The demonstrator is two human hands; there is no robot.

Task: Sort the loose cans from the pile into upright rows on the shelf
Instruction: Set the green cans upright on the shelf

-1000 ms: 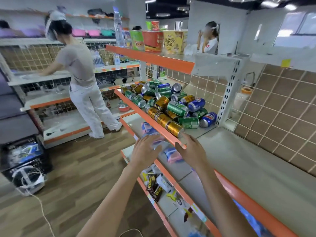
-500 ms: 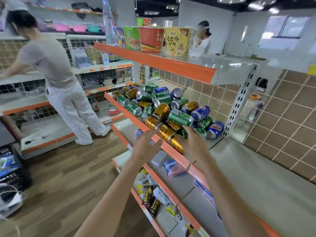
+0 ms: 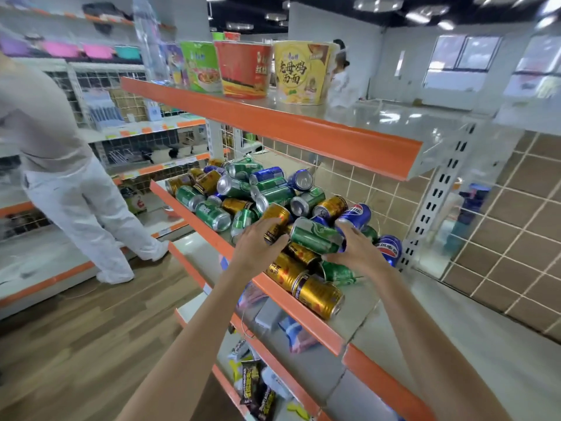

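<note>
On a shop's orange-edged metal shelf [image 3: 306,311], hands are reaching into piled drink cans [image 3: 243,189].
The left hand [image 3: 258,247] is curling round a gold aluminium can [image 3: 274,223], the right hand [image 3: 356,249] round a green one [image 3: 315,235]; smooth and probably slippery, best gripped mid-body.

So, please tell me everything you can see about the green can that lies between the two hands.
The green can looks like shiny metal, with a white swirl mark and a silver rim. It lies on its side on top of the pile, its long axis running left to right across the gold cans below. The right hand grips its right end; the left hand holds a gold can beside its left end.
</note>
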